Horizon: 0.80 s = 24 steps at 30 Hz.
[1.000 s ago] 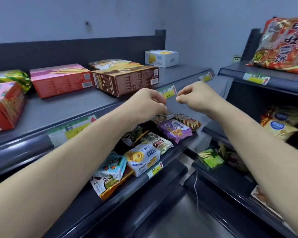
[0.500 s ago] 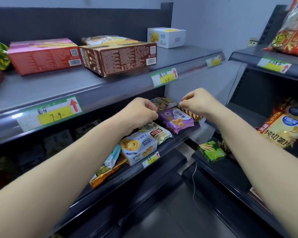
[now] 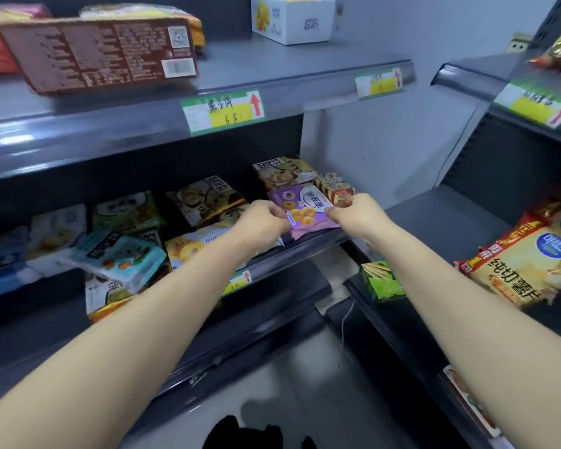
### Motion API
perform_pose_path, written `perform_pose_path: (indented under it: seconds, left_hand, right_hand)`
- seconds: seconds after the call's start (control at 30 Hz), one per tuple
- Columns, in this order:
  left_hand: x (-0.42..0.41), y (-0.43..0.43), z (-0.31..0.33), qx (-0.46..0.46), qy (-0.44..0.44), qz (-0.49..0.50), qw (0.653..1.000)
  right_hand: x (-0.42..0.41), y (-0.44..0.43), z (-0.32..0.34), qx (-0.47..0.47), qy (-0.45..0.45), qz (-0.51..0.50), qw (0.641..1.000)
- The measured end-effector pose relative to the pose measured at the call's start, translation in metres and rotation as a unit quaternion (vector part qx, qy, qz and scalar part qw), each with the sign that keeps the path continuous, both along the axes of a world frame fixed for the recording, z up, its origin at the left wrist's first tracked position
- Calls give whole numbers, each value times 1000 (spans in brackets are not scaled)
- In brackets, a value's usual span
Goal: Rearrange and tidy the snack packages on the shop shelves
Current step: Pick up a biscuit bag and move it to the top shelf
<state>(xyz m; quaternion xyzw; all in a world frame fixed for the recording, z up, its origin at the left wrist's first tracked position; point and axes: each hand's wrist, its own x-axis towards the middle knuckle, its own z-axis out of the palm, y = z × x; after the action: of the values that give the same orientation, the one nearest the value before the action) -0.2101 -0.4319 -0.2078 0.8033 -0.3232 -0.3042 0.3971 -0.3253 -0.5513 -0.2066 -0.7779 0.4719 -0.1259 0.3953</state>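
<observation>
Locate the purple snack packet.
Head view: the purple packet, at the right end of the middle shelf, pinched between left hand and right hand, in front of the beige packet.

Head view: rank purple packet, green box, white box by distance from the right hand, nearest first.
1. purple packet: pinched by the right hand at its right edge.
2. green box: below, on the lower right-side shelf.
3. white box: top shelf, far above.

Upper shelf (image 3: 289, 69) carries a brown box (image 3: 98, 53); lower shelf (image 3: 323, 238) holds snack packets (image 3: 208, 199)
</observation>
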Motion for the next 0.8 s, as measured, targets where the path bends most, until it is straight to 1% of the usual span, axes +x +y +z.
perform_pose_path:
  seconds: [0.07,0.23,0.33,0.5,0.57,0.7,0.8]
  left_hand:
    - [2,-11,-8,9,-4,11,1000]
    - [22,-45,-26,20,-21,40,999]
    - [38,-69,-39,31,-22,37,999]
    - [62,-110,-64,75,-71,15,995]
    - [73,-125,-72,93,-78,5,993]
    - [93,-149,-86,107,-73,3,992]
    - [106,-163,-95,103,-74,-27,992]
  right_hand:
    - [1,-11,-11,33,-23,-9,999]
    - [16,-39,-38,161,-72,-61,982]
    - [26,-52,-50,178,-61,-76,979]
    - [45,-70,-68,213,-67,-88,971]
    - [52,-76,-77,228,-75,-90,966]
    - [69,-83,-92,294,-77,-126,944]
    - [82,-89,-99,332,-63,-167,926]
